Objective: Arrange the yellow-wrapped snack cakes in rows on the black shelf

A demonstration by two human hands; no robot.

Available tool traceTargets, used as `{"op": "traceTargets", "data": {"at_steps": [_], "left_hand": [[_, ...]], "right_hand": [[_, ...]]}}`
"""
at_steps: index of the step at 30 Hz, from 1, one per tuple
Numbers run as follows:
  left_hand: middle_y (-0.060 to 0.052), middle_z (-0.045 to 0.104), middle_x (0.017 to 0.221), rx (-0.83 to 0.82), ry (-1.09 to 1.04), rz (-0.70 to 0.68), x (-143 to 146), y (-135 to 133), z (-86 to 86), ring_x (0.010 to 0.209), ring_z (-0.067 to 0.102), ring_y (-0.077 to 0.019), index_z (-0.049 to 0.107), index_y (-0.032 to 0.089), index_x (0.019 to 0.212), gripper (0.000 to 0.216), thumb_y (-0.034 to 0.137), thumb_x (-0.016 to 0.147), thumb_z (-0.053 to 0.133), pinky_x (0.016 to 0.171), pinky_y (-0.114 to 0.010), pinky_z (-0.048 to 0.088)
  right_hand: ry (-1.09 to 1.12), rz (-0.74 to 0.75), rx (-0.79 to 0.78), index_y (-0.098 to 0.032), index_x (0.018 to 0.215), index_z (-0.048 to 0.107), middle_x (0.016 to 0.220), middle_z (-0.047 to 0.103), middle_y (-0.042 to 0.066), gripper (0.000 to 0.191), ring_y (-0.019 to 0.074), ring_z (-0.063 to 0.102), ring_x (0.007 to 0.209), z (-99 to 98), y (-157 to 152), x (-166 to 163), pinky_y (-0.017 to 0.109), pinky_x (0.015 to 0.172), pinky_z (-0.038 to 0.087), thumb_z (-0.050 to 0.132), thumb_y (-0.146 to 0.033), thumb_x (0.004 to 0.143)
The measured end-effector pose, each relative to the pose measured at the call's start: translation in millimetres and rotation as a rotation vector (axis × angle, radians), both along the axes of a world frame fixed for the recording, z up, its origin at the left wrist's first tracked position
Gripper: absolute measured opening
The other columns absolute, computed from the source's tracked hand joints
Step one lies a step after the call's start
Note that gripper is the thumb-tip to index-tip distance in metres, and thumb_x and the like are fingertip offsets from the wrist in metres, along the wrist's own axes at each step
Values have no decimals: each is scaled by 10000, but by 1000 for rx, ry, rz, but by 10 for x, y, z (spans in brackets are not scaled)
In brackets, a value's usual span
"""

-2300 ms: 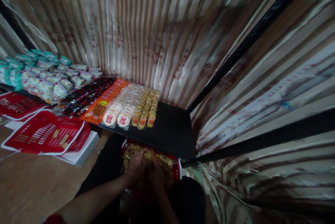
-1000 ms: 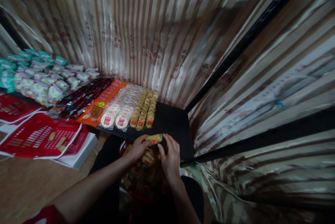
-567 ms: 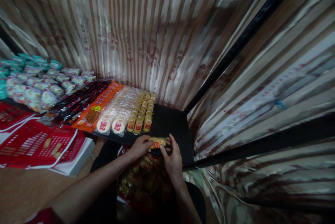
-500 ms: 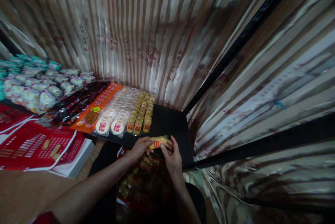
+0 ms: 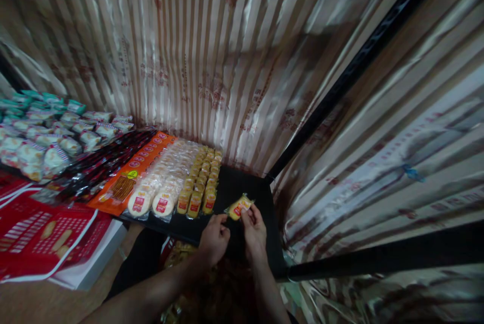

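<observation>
My right hand (image 5: 254, 225) pinches a small yellow wrapped rice cracker (image 5: 237, 208) with a red label, over the black shelf (image 5: 242, 180). My left hand (image 5: 215, 239) is curled closed just left of it, its fingertips close to the wrapper's left end. What those fingers hold, if anything, is hidden. Beyond my left hand, matching yellow packets (image 5: 194, 203) stand in rows on the shelf. Below my forearms, more yellow wrapped packets (image 5: 181, 253) lie in a dark heap, partly covered by my arms.
White round cracker packs (image 5: 163, 204), an orange bag of stick snacks (image 5: 126, 182), dark red packs (image 5: 109, 155) and white-and-green packs (image 5: 56, 157) line the shelf leftward. A red bag (image 5: 45, 233) lies at left. Striped curtain (image 5: 212, 61) and a black post (image 5: 313, 107) bound the shelf.
The yellow rice cracker, held between both hands before, is now in my right hand and tilted over the shelf. My left hand has drawn back and curled up. The view has shifted slightly.
</observation>
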State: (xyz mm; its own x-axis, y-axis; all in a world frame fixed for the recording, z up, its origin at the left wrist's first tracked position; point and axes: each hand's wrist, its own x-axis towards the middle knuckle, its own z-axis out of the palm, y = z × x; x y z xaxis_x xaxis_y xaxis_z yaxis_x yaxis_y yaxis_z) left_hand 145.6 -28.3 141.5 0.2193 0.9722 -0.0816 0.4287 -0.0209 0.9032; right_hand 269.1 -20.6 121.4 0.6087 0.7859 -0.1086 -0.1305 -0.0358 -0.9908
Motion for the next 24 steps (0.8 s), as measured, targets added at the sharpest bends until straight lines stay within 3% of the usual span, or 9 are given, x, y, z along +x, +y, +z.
{"op": "traceTargets", "data": {"at_steps": [5, 8, 11, 14, 20, 24], "left_hand": [[-90, 576, 1180, 450, 398, -289, 79, 416, 431, 1159, 462, -222, 582, 130, 1119, 398, 127, 763, 403, 1017, -345, 356], [-161, 511, 1285, 578, 654, -455, 157, 707, 573, 1270, 354, -290, 491, 40, 1243, 484, 209, 796, 410, 1090, -435, 232], [-201, 440, 1350, 552, 880, -560, 238, 926, 580, 1306, 315, -296, 382, -16, 1317, 570, 215, 797, 412, 1114, -458, 153], [-218, 388, 1384, 510, 1009, -570, 276, 1066, 553, 1331, 269, -303, 380, -35, 1314, 564, 187, 796, 399, 1114, -456, 144], [-199, 324, 1427, 451, 938, -554, 245, 1248, 592, 1359, 208, -281, 329, -26, 1345, 566, 162, 812, 357, 1113, -440, 148], [-204, 323, 1427, 398, 908, -562, 216, 1331, 597, 1359, 197, -296, 387, -28, 1309, 539, 187, 816, 348, 1105, -459, 155]], "right_hand": [[-282, 28, -1, -167, 1177, 550, 892, 678, 59, 604, 191, 628, 787, -1, 616, 175, 302, 727, 493, 577, -497, 672], [-388, 64, -2, -179, 1168, 564, 869, 683, 54, 581, 195, 630, 762, -41, 969, 248, 309, 715, 491, 532, -500, 684], [-447, 75, -31, -182, 1150, 574, 846, 678, 50, 565, 200, 629, 752, -117, 1270, 284, 318, 716, 489, 510, -488, 679], [-468, 63, -46, -187, 1137, 571, 838, 678, 45, 521, 196, 632, 751, -226, 1516, 295, 309, 708, 489, 493, -440, 689], [-508, 30, -74, -216, 1075, 581, 814, 678, 17, 427, 174, 631, 720, -382, 1898, 285, 281, 673, 486, 534, -353, 674], [-509, 12, -85, -202, 1013, 588, 817, 665, 22, 378, 172, 625, 744, -397, 2073, 229, 279, 704, 481, 553, -332, 659]]}}
